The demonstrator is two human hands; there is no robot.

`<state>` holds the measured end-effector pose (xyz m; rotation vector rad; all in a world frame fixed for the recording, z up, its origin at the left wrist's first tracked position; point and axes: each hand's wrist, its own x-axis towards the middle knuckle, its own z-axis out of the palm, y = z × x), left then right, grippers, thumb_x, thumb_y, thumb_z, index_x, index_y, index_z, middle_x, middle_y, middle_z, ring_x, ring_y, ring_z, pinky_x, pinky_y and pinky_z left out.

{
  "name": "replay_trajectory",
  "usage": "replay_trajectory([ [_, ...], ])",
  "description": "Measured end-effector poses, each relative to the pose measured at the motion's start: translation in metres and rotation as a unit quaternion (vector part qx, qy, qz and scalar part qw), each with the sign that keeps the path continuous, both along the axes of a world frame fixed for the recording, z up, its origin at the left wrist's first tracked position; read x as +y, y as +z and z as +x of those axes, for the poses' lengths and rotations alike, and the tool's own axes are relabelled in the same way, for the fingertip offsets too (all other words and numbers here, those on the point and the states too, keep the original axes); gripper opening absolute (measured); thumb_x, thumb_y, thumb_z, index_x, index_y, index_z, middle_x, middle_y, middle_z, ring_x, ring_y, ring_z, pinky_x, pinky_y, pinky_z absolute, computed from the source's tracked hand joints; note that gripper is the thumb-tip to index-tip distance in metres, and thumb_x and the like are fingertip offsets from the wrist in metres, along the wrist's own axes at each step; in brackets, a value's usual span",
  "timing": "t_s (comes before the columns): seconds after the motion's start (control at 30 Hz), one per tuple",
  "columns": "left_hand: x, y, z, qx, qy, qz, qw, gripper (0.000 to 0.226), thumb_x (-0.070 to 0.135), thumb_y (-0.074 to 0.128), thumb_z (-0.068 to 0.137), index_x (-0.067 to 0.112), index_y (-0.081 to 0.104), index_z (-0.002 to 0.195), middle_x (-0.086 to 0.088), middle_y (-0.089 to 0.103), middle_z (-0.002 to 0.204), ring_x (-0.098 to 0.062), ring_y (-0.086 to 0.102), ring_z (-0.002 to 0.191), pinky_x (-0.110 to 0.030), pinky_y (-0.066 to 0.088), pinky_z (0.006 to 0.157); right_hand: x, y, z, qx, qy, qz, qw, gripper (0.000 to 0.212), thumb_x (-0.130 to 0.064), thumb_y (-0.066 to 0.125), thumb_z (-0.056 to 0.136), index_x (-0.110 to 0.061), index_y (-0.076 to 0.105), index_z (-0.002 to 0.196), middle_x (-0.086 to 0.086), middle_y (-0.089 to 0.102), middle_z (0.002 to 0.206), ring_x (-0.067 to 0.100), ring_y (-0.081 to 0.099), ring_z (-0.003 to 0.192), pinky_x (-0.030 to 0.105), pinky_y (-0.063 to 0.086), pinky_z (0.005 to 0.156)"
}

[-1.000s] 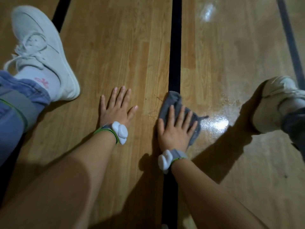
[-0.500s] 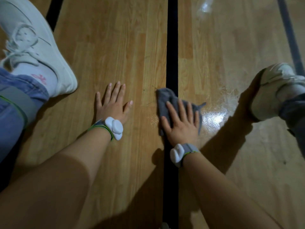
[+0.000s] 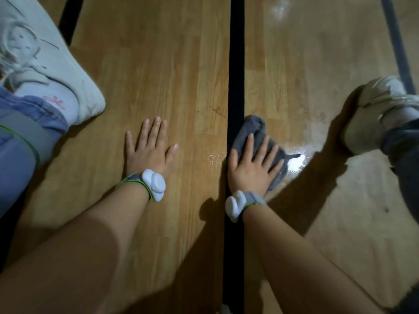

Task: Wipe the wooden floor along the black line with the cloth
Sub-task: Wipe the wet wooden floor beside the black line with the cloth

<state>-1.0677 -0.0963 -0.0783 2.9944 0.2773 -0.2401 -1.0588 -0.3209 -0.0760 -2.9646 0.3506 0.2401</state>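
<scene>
Glossy honey-coloured wooden plank floor (image 3: 158, 64) fills the frame; a straight black painted line (image 3: 235, 64) runs top to bottom through the centre. Right hand (image 3: 254, 165) lies flat, fingers spread, palm down on a crumpled dark grey cloth (image 3: 251, 128), at centre-right, just beside the line's right edge and overlapping it slightly. Cloth bunches above the fingertips and trails right toward a bright wet glare patch. Flat palm likely spreads pressure for wiping. Left hand (image 3: 150, 148) rests open, fingers splayed, on bare floor left of the line, well apart from the cloth; probably a brace for body weight. Each wrist carries a white wrist sensor band (image 3: 154, 183). White lace-up sneaker (image 3: 45, 62) sits upper left, its pair at right.
</scene>
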Motion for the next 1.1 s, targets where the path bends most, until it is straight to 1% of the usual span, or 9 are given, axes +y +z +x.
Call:
replay_trajectory([
  [0.17, 0.001, -0.004, 0.0, -0.019, 0.0, 0.012, 1.0, 0.066, 0.053, 0.003, 0.098, 0.023, 0.003, 0.156, 0.009, 0.002, 0.163, -0.014, -0.002, 0.15, -0.054, 0.003, 0.118, 0.06, -0.007, -0.043, -0.019, 0.15, 0.019, 0.988, 0.065, -0.059, 0.019, 0.099, -0.03, 0.013, 0.156, 0.007, 0.003, 0.165, 0.033, -0.004, 0.151, 0.058, -0.006, 0.118],
  [0.27, 0.001, -0.005, -0.001, -0.019, 0.001, 0.016, 1.0, 0.065, 0.053, 0.003, 0.098, 0.024, 0.003, 0.156, 0.01, 0.002, 0.163, -0.014, -0.002, 0.15, -0.053, 0.004, 0.119, 0.055, -0.009, -0.046, -0.014, 0.198, 0.015, 0.98, 0.064, -0.062, 0.018, 0.099, -0.034, 0.01, 0.157, 0.002, 0.001, 0.165, 0.029, -0.009, 0.151, 0.055, -0.008, 0.119],
  [0.4, 0.001, -0.004, -0.001, -0.015, 0.004, 0.01, 1.0, 0.064, 0.052, 0.009, 0.099, 0.025, -0.001, 0.156, 0.011, -0.002, 0.163, -0.013, -0.006, 0.15, -0.053, 0.001, 0.119, 0.02, -0.009, -0.034, -0.066, 0.241, 0.031, 0.968, 0.059, -0.062, 0.031, 0.097, -0.039, 0.033, 0.151, -0.003, 0.027, 0.161, 0.027, 0.015, 0.151, 0.053, 0.01, 0.12],
  [0.47, 0.002, -0.004, -0.001, -0.01, 0.002, 0.006, 1.0, 0.064, 0.053, 0.008, 0.098, 0.026, -0.003, 0.155, 0.011, -0.004, 0.163, -0.013, -0.007, 0.15, -0.052, -0.001, 0.119, 0.0, -0.009, -0.025, -0.07, 0.206, 0.029, 0.976, 0.057, -0.061, 0.033, 0.096, -0.041, 0.036, 0.149, -0.004, 0.03, 0.159, 0.026, 0.02, 0.149, 0.051, 0.011, 0.121],
  [0.53, 0.002, -0.005, 0.0, -0.01, 0.001, 0.0, 1.0, 0.064, 0.053, 0.008, 0.098, 0.026, -0.004, 0.155, 0.011, -0.004, 0.163, -0.013, -0.008, 0.15, -0.052, -0.002, 0.119, -0.027, -0.006, -0.015, -0.049, 0.132, 0.013, 0.99, 0.058, -0.063, 0.028, 0.095, -0.046, 0.028, 0.15, -0.006, 0.023, 0.162, 0.023, 0.014, 0.151, 0.048, 0.005, 0.121],
  [0.63, 0.001, -0.007, -0.001, -0.009, 0.001, 0.009, 1.0, 0.064, 0.053, 0.009, 0.099, 0.026, -0.004, 0.155, 0.011, -0.004, 0.163, -0.013, -0.008, 0.15, -0.052, -0.002, 0.119, -0.072, 0.0, -0.007, 0.009, 0.028, 0.008, 1.0, 0.058, -0.065, 0.02, 0.097, -0.05, 0.008, 0.153, -0.01, 0.002, 0.165, 0.018, -0.004, 0.152, 0.047, -0.004, 0.122],
  [0.83, 0.001, 0.001, 0.002, 0.018, -0.001, 0.004, 1.0, 0.063, 0.053, 0.009, 0.1, 0.026, -0.006, 0.155, 0.012, -0.01, 0.163, -0.013, -0.012, 0.149, -0.053, -0.003, 0.119, -0.066, 0.003, -0.014, 0.021, -0.046, 0.007, 0.999, 0.061, -0.061, 0.017, 0.099, -0.042, 0.001, 0.155, -0.006, -0.008, 0.165, 0.021, -0.011, 0.151, 0.05, -0.009, 0.12],
  [0.93, 0.002, 0.004, 0.004, 0.052, -0.004, -0.006, 0.999, 0.064, 0.054, 0.008, 0.1, 0.027, -0.011, 0.154, 0.012, -0.016, 0.161, -0.012, -0.017, 0.148, -0.052, -0.005, 0.119, -0.038, 0.003, -0.033, 0.026, -0.027, 0.001, 0.999, 0.062, -0.059, 0.014, 0.1, -0.036, -0.002, 0.156, 0.001, -0.009, 0.165, 0.027, -0.013, 0.151, 0.054, -0.008, 0.119],
  [1.1, 0.003, 0.009, 0.011, 0.095, 0.007, -0.016, 0.995, 0.064, 0.054, 0.01, 0.1, 0.028, -0.018, 0.152, 0.014, -0.022, 0.159, -0.011, -0.021, 0.147, -0.052, -0.006, 0.119, 0.015, 0.004, -0.067, 0.058, 0.111, 0.021, 0.992, 0.067, -0.065, -0.003, 0.092, -0.037, -0.016, 0.152, 0.0, -0.023, 0.161, 0.027, -0.026, 0.147, 0.054, -0.016, 0.116],
])
